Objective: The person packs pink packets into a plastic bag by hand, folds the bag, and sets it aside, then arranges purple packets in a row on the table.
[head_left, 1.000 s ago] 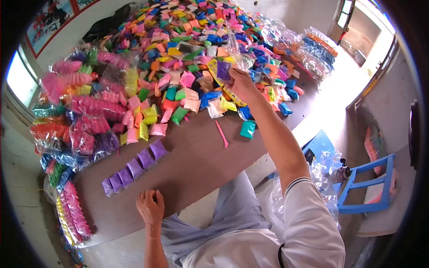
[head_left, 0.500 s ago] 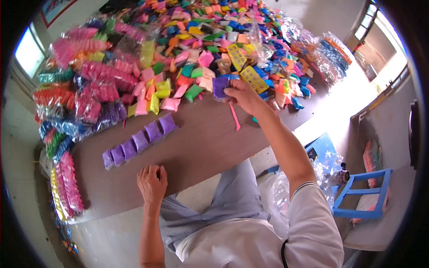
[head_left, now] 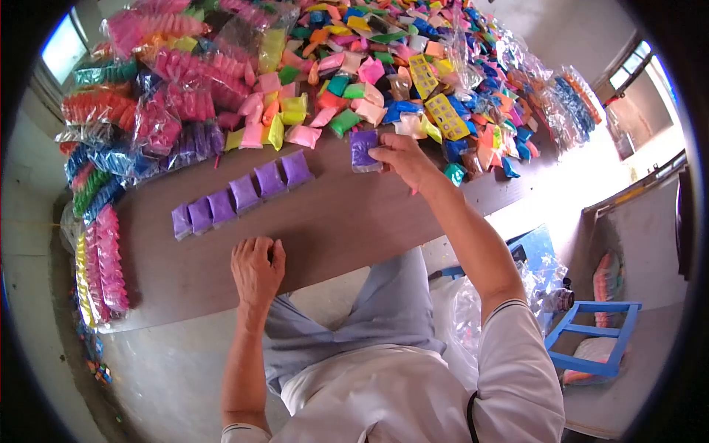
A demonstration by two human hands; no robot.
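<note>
My right hand (head_left: 408, 159) pinches a small purple packet (head_left: 362, 150) by its right edge, holding it over the table near the pile. A row of several purple packets (head_left: 244, 193) lies slantwise on the brown tabletop, to the left of the held packet and apart from it. Below this row, my left hand (head_left: 257, 270) rests at the table's near side, its fingers curled and its thumb at the right. Nothing shows in that hand.
A large heap of colourful packets (head_left: 354, 111) covers the table's far side, with yellow printed sheets (head_left: 446, 117) on it. Bundled packets in clear plastic (head_left: 188, 103) are stacked at the left. A blue frame (head_left: 594, 336) and clear plastic bags (head_left: 461, 317) are at the lower right.
The camera view has shifted, so the table sits higher in the picture. My right hand has brought the purple packet closer to the row and to me. My left hand stays curled.
</note>
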